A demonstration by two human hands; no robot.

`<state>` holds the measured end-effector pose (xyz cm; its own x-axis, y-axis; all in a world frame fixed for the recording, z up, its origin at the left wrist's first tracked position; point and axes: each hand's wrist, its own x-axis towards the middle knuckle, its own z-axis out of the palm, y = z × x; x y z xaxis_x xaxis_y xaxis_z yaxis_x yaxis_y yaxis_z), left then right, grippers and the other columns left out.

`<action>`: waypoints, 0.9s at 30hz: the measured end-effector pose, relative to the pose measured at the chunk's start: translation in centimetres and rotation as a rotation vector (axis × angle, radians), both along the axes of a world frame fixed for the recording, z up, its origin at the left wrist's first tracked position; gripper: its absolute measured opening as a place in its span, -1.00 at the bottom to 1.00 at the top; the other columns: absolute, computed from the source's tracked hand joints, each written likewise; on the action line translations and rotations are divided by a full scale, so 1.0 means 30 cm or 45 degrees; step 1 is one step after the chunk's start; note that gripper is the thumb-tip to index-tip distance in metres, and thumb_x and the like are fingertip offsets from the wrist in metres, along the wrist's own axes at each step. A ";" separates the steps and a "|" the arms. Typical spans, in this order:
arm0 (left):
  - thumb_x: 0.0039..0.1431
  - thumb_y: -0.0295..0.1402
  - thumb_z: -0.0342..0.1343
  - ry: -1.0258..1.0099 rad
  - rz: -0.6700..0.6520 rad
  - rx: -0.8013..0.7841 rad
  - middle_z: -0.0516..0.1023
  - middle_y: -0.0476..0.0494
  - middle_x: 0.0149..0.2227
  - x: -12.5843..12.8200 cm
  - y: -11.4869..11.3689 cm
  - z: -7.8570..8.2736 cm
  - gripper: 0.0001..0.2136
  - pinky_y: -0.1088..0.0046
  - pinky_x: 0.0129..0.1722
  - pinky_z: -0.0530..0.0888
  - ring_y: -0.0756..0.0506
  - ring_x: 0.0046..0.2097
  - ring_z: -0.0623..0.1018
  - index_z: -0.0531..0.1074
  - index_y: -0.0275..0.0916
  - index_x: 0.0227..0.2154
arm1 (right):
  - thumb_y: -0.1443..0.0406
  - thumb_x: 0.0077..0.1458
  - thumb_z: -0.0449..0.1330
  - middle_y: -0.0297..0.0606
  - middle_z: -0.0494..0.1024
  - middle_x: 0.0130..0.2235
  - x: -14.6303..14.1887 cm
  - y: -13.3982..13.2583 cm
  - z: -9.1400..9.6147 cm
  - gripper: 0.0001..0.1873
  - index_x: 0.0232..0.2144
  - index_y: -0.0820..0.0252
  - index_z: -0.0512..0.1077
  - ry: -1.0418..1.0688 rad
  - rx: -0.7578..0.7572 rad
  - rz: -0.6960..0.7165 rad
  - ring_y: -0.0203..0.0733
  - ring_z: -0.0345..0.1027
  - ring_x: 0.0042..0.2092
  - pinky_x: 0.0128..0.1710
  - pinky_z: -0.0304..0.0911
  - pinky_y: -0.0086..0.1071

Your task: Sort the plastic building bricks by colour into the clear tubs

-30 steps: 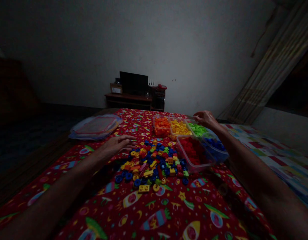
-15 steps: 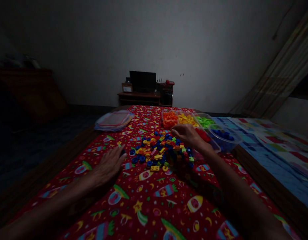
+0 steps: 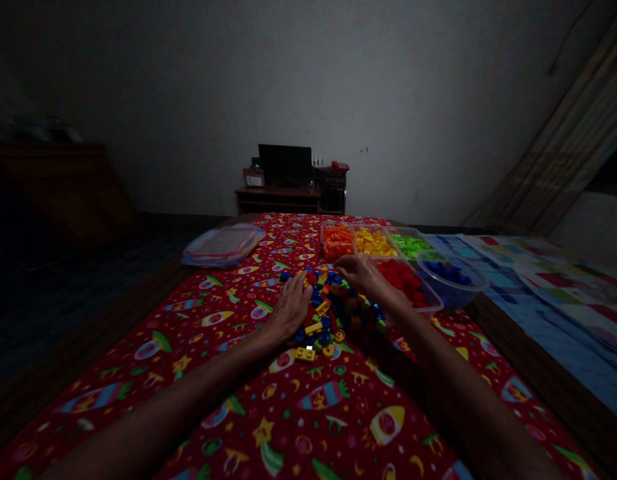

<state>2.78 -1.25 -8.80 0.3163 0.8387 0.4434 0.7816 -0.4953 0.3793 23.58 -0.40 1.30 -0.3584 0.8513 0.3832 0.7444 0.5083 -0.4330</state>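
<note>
Dim light falls across a pale wall and a red patterned cloth, where a pile of toy bricks lies at the centre of the frame, between a person's two bare hands. Nearer is the left hand, laid over the pile's left side, its fingers stretched out and close together; whatever is beneath the palm is hidden. The right hand arches over the pile's upper right, fingers bent toward the thumb; whether they pinch a piece cannot be told. A yellow brick sits at the pile's lower edge, its long axis running across the frame. Right of centre, just beyond the right hand, stand containers of sorted red pieces and blue pieces.
</note>
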 end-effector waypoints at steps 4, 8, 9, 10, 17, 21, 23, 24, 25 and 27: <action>0.28 -0.32 -0.20 -0.042 -0.063 0.110 0.45 -0.24 0.02 0.033 0.071 0.089 -0.67 0.17 0.14 0.27 -0.15 0.10 0.38 0.36 -0.26 -0.01 | 0.50 0.03 0.02 -0.13 0.58 -0.33 0.023 0.013 -0.022 -0.70 -0.30 0.32 0.54 -0.176 -0.008 -0.061 -0.24 0.39 -0.33 -0.35 0.15 -0.48; 0.14 -0.45 0.00 0.060 -0.439 0.076 0.56 -0.17 -0.21 0.042 0.143 0.125 -0.81 0.37 -0.09 0.43 -0.09 -0.15 0.52 0.50 -0.24 -0.27 | 0.46 0.07 0.05 -0.01 0.55 -0.19 0.022 0.031 -0.068 -0.65 -0.10 0.31 0.47 -0.473 -0.022 -0.104 -0.13 0.39 -0.18 -0.24 0.18 -0.40; 0.11 -0.48 0.01 0.070 -0.486 0.069 0.55 -0.16 -0.22 0.046 0.154 0.123 -0.81 0.40 -0.12 0.44 -0.08 -0.17 0.52 0.51 -0.24 -0.29 | 0.45 0.07 0.07 0.00 0.54 -0.16 0.019 0.036 -0.081 -0.63 -0.06 0.31 0.45 -0.539 -0.036 -0.066 -0.12 0.39 -0.14 -0.21 0.19 -0.39; 0.08 -0.51 0.02 0.073 -0.501 0.074 0.55 -0.16 -0.22 0.050 0.161 0.119 -0.81 0.42 -0.13 0.44 -0.07 -0.17 0.52 0.52 -0.25 -0.30 | 0.45 0.06 0.08 -0.01 0.53 -0.15 0.017 0.041 -0.093 -0.62 -0.04 0.30 0.43 -0.601 -0.056 -0.017 -0.11 0.39 -0.12 -0.19 0.19 -0.39; 0.01 -0.47 0.07 0.146 -0.249 -0.043 0.56 -0.15 -0.33 0.057 0.135 0.158 -0.78 0.42 -0.21 0.44 -0.10 -0.27 0.53 0.56 -0.26 -0.29 | 0.46 -0.03 0.17 -0.01 0.54 -0.21 0.031 0.054 -0.113 -0.70 -0.17 0.33 0.48 -0.711 -0.101 0.101 -0.10 0.41 -0.19 -0.23 0.23 -0.39; 0.04 -0.33 0.06 0.004 -0.123 -0.148 0.60 -0.15 -0.26 0.048 0.109 0.208 -0.71 0.44 -0.25 0.45 -0.12 -0.26 0.54 0.56 -0.22 -0.20 | 0.42 -0.02 0.17 -0.08 0.55 -0.30 0.048 0.038 -0.093 -0.79 -0.28 0.27 0.52 -0.612 -0.140 0.181 -0.13 0.42 -0.26 -0.29 0.22 -0.42; 0.02 -0.30 0.06 -0.103 -0.118 -0.227 0.61 -0.10 -0.24 0.049 0.099 0.224 -0.68 0.47 -0.29 0.45 -0.12 -0.27 0.55 0.55 -0.20 -0.17 | 0.41 0.00 0.14 -0.10 0.56 -0.32 0.046 0.030 -0.083 -0.80 -0.29 0.27 0.52 -0.634 -0.185 0.172 -0.14 0.42 -0.27 -0.33 0.19 -0.44; 0.01 -0.30 0.06 -0.152 -0.144 -0.265 0.62 -0.07 -0.26 0.051 0.094 0.228 -0.68 0.48 -0.30 0.45 -0.12 -0.27 0.55 0.55 -0.19 -0.17 | 0.40 0.01 0.13 -0.09 0.56 -0.31 0.043 0.028 -0.079 -0.79 -0.28 0.27 0.52 -0.655 -0.198 0.153 -0.15 0.42 -0.27 -0.35 0.17 -0.44; 0.00 -0.31 0.05 -0.193 -0.178 -0.297 0.62 -0.05 -0.29 0.055 0.091 0.231 -0.68 0.49 -0.32 0.45 -0.11 -0.28 0.55 0.56 -0.19 -0.18 | 0.40 0.03 0.12 -0.09 0.56 -0.30 0.039 0.026 -0.078 -0.78 -0.27 0.27 0.51 -0.679 -0.206 0.128 -0.15 0.42 -0.27 -0.36 0.16 -0.44; -0.03 -0.34 0.04 -0.242 -0.243 -0.345 0.61 -0.01 -0.38 0.063 0.085 0.232 -0.69 0.52 -0.36 0.44 -0.09 -0.32 0.55 0.57 -0.20 -0.22 | 0.37 0.06 0.10 -0.07 0.55 -0.27 0.031 0.025 -0.079 -0.77 -0.23 0.28 0.50 -0.712 -0.210 0.088 -0.15 0.42 -0.25 -0.37 0.14 -0.44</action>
